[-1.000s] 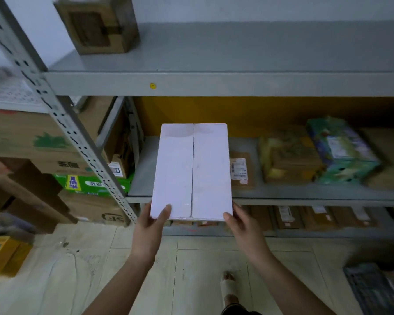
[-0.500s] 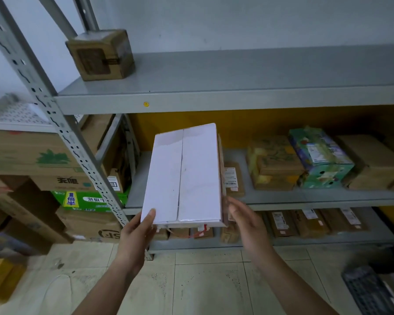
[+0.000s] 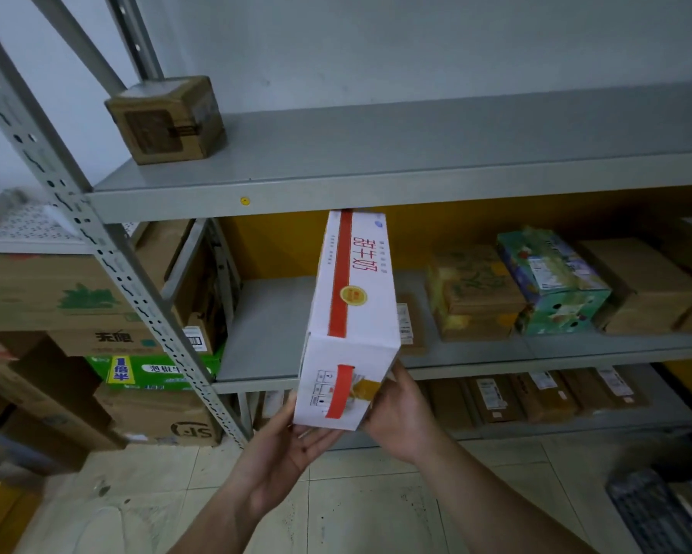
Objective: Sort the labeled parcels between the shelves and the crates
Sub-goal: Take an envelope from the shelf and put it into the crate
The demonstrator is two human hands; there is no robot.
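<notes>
Turned on edge since earlier, white carton (image 3: 354, 297) shows red stripe, red "甜牛奶"; left hand (image 3: 296, 445) cups beneath, right hand (image 3: 400, 413) presses its three-o'clock side.

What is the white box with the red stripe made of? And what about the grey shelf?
The white box with the red stripe looks like printed cardboard: folded edges and flaps show at the end held by the left hand and right hand. Its surface seems smooth, maybe slightly glossy. The grey shelf looks like painted metal, matte, with a punched post beside it.
</notes>
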